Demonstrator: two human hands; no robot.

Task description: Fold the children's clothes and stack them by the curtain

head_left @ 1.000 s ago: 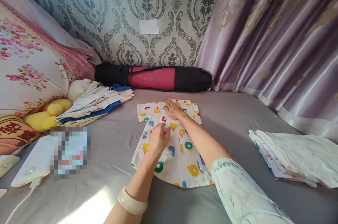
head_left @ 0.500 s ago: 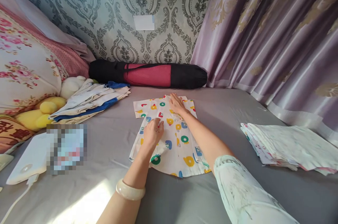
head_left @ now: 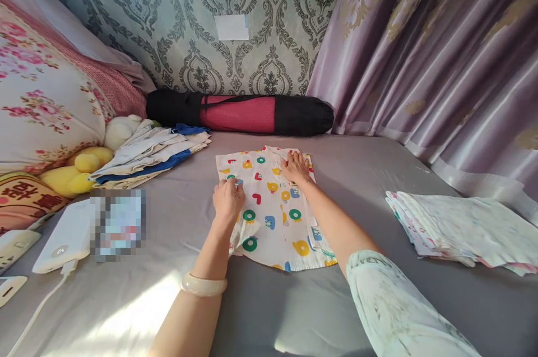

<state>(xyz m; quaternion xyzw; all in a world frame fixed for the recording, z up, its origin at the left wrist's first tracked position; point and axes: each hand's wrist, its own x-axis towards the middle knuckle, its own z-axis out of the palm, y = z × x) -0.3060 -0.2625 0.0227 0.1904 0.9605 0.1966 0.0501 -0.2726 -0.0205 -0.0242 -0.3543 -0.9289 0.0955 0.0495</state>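
Note:
A small white short-sleeved shirt [head_left: 277, 239] with a colourful letter print lies spread on the grey bed sheet, its hem toward me. My left hand [head_left: 229, 198] is at the shirt's left edge, just below the sleeve. Its fingers are curled in on the cloth, and their tips are partly hidden. Near the collar, toward the upper right, my right hand [head_left: 295, 167] rests palm down with fingers stretched out on the fabric. The shirt's right side appears folded inward beneath my right forearm.
A stack of folded cloths [head_left: 462, 228] lies on the right. To the left are piled clothes [head_left: 147, 155], a yellow plush toy [head_left: 79, 172], a white charger-like device [head_left: 69, 236] with a cable, and a blurred item. A black and red roll bag [head_left: 239, 114] lies along the wall.
My left hand has moved left from the shirt's middle to its left edge, and the cloth there has shifted. My right hand has slid slightly right across the upper shirt.

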